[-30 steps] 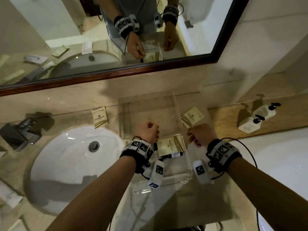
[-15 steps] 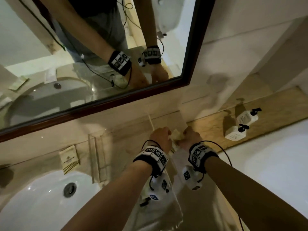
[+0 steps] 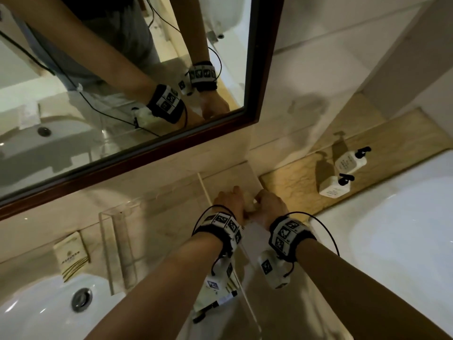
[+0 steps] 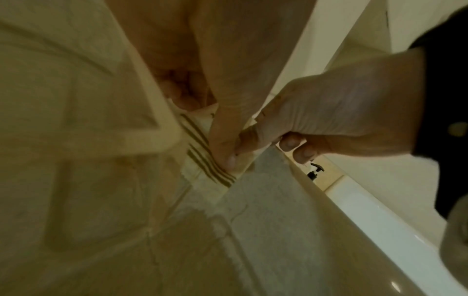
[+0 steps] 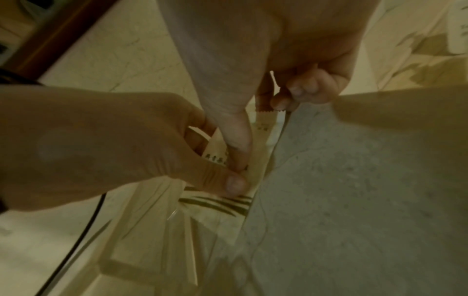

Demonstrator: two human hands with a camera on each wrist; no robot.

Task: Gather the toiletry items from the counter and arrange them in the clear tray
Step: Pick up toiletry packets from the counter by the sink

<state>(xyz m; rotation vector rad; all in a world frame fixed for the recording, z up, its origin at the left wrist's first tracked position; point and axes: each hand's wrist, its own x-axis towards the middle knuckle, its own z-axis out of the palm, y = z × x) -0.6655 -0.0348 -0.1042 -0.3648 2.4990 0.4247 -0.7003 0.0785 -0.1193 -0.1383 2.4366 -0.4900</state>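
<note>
Both hands meet at the far right wall of the clear tray (image 3: 107,241). My left hand (image 3: 230,200) and right hand (image 3: 269,204) each pinch the same cream packet (image 3: 250,206) with dark stripes. In the left wrist view the left thumb presses on the striped packet (image 4: 202,160), with the right hand (image 4: 329,112) curled beside it. In the right wrist view the right hand (image 5: 238,140) and left hand (image 5: 113,150) pinch the packet (image 5: 217,202) against the tray's clear wall. Whether it is inside the wall I cannot tell. Another packet (image 3: 203,303) lies in the tray under my left wrist.
A third cream packet (image 3: 71,256) lies on the counter left of the tray, beside the white sink (image 3: 36,312). Two white pump bottles (image 3: 350,160) stand on the marble ledge at the right, above a white tub (image 3: 404,241). The mirror (image 3: 122,69) hangs behind.
Both hands have moved from the tray's near part to its far right edge and taken hold of the packet that lay there. The head view has swung right.
</note>
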